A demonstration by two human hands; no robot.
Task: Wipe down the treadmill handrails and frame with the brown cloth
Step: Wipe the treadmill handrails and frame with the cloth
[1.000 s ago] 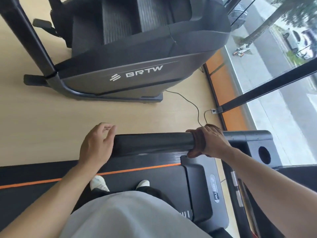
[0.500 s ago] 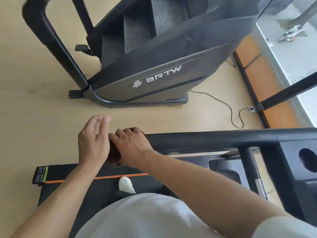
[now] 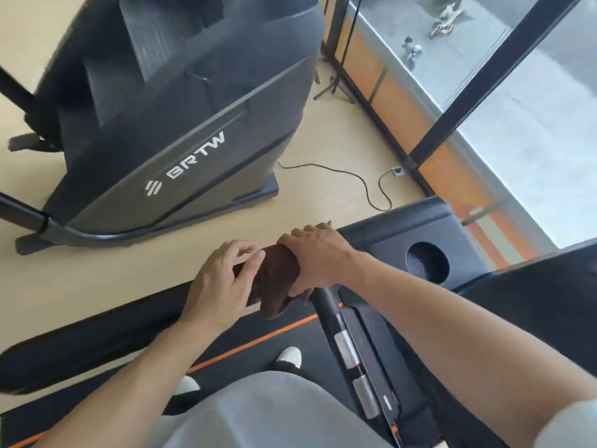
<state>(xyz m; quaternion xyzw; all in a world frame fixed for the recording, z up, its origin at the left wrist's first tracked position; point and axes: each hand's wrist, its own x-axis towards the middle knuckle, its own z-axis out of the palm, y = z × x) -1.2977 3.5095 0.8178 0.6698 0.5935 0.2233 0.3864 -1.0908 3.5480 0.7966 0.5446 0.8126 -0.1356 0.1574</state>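
1. Head view: the treadmill handrail (image 3: 97,331) is a long black padded bar. Its long axis runs from the lower left up toward the right, under both hands, to the console tray (image 3: 387,234) with its round cup hole (image 3: 427,266).
2. The brown cloth (image 3: 278,279) is draped over the handrail between the two hands. It is wrapped across the bar, and a loose end hangs down on the near side.
3. The right hand (image 3: 318,260) lies on top of the cloth. Its fingers are curled over the far side of the bar, clamping cloth and rail together.
4. The left hand (image 3: 223,279) rests on the handrail just left of the cloth. Its fingers are loosely bent and spread; the fingertips (image 3: 258,257) touch the cloth's edge without gripping it.
5. The two hands are close together, almost touching.
6. Below the hands are the treadmill deck with an orange stripe (image 3: 258,344), white shoes (image 3: 290,355) and a grey shirt.
7. Beyond the hands stand a dark BRTW machine (image 3: 181,130) on the wooden floor, a black cable (image 3: 355,179) and a window.
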